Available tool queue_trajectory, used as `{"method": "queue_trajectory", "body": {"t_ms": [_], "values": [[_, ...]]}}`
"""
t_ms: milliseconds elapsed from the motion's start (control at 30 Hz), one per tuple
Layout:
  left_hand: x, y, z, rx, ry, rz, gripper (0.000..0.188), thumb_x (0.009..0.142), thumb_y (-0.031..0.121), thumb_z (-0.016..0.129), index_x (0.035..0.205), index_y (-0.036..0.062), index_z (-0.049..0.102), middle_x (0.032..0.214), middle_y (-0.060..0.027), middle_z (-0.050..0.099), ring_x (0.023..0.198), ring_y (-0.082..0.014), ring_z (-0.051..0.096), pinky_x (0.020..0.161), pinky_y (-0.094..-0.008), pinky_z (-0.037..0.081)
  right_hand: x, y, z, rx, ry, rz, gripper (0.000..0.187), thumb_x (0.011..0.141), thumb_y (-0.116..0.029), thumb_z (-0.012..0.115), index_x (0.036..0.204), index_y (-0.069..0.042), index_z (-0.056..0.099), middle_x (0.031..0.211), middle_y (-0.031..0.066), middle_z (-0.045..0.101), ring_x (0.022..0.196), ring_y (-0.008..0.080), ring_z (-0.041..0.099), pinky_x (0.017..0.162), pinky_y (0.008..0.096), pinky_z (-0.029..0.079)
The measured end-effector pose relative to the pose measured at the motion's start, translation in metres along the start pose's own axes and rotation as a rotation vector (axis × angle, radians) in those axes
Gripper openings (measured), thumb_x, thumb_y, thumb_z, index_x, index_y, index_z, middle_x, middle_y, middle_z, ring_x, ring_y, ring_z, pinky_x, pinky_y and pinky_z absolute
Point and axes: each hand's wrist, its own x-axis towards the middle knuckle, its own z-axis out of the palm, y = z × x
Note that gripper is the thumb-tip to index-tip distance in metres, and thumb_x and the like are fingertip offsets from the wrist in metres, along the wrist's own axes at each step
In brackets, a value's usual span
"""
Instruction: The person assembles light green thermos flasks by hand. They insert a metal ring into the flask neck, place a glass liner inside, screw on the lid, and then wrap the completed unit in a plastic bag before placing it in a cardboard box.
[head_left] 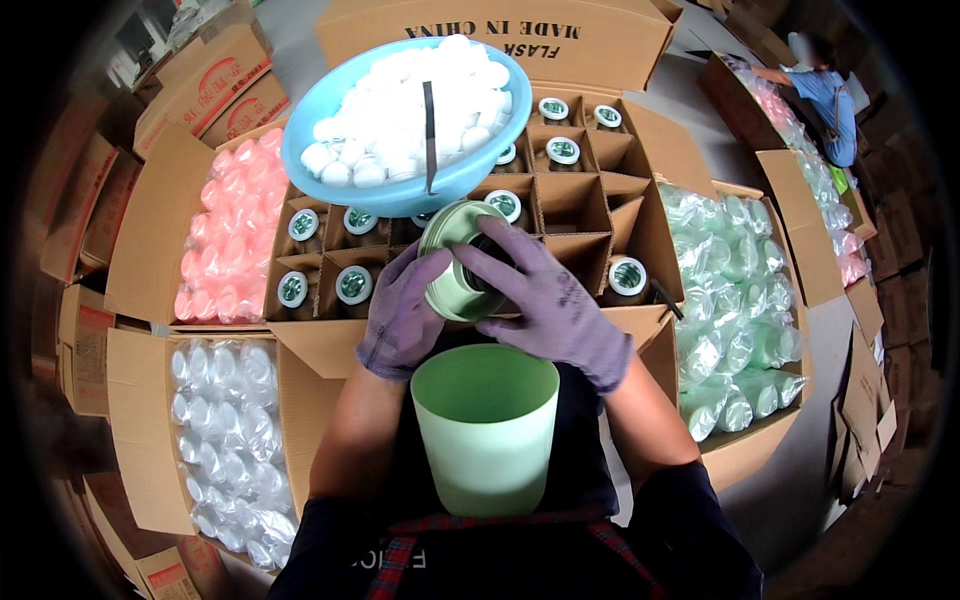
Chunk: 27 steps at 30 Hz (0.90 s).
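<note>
Both my hands wear thin purple-grey gloves. Between them is a pale green round plastic piece (452,235) with stepped rings and a dark opening on its right side. My left hand (405,305) grips it from the left, and my right hand (550,300) closes on it from the right, fingertips over the opening. Just below the hands, against my front, stands a pale green tapered plastic shell (485,465), its wide mouth facing up. Part of the ringed piece is hidden behind my fingers.
A blue basin (300,165) of small white caps (365,172) rests over a divided carton (570,250) holding several white-rimmed, shiny-topped flasks (354,284). Cartons of pink (230,230), clear (225,430) and green bagged parts (735,310) flank it. At far right a person (825,105) leans over another carton.
</note>
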Motion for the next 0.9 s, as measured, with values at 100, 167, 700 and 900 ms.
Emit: {"method": "queue_trajectory", "body": {"t_ms": [100,167,700,900], "values": [[0.011,-0.021,-0.001,0.259,0.071,0.032,0.044,0.099,0.009,0.058,0.140,-0.0035,0.053,0.127,-0.0098,0.065,0.114,-0.0143,0.061,0.099,-0.0289,0.048,-0.005,0.011,0.010,0.226,-0.035,0.575,0.076,0.085,-0.031,0.076,0.146,-0.001,0.044,0.138,0.0299,0.050,0.122,0.0397,0.058,0.098,0.0434,0.049],[0.017,-0.031,-0.009,0.338,0.050,0.074,0.043,0.098,0.008,0.059,0.140,-0.0025,0.054,0.127,-0.0090,0.065,0.113,-0.0133,0.060,0.099,-0.0283,0.047,-0.015,0.008,0.004,0.339,0.022,0.857,0.080,0.090,-0.041,0.073,0.149,0.002,0.040,0.132,0.0321,0.055,0.122,0.0374,0.060,0.098,0.0415,0.049],[0.022,-0.048,-0.011,0.311,-0.068,0.181,0.059,0.094,-0.003,0.061,0.150,-0.0016,0.043,0.139,-0.0105,0.059,0.125,-0.0141,0.054,0.108,-0.0284,0.041,-0.031,0.020,0.017,0.094,0.252,0.488,0.066,0.090,-0.025,0.072,0.145,-0.001,0.045,0.119,0.0239,0.064,0.104,0.0367,0.067,0.087,0.0412,0.056],[0.020,-0.047,-0.010,0.438,-0.119,0.243,0.062,0.093,-0.002,0.063,0.150,-0.0033,0.041,0.143,-0.0116,0.056,0.127,-0.0139,0.052,0.109,-0.0288,0.040,-0.015,0.021,0.033,1.169,0.220,1.136,0.072,0.099,-0.049,0.060,0.137,0.011,0.046,0.085,0.0134,0.071,0.062,0.0203,0.071,0.052,0.0263,0.056]]}}
